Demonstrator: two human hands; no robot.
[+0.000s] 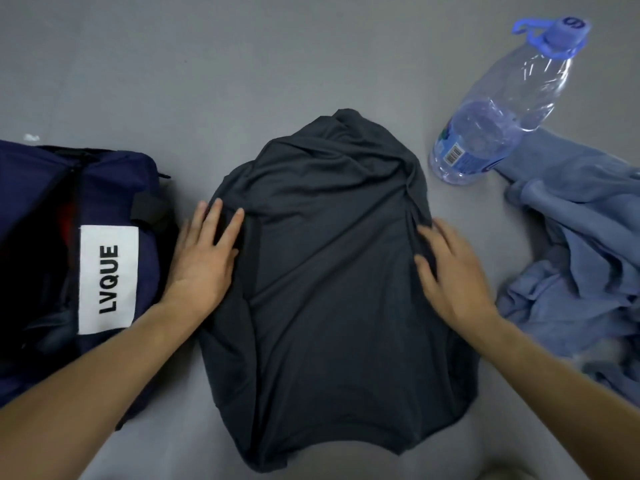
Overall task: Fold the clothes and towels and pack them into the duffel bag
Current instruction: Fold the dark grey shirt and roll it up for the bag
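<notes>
1. A dark shirt (329,271) was laid, partly folded, on the grey surface (311,57).
2. The left hand (204,261) was pressed flat on its left edge, grip wide.
3. The right hand (450,275) was rested on its right edge, grip wide.
4. The bag (104,188) was seen just left of the shirt, and a bottle (498,112) and a blue garment (581,258) to its right.

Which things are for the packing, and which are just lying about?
For the job: dark grey shirt under left hand and right hand; navy fabric duffel bag; crumpled blue cloth.
Lying about: clear plastic bottle, blue cap.
</notes>
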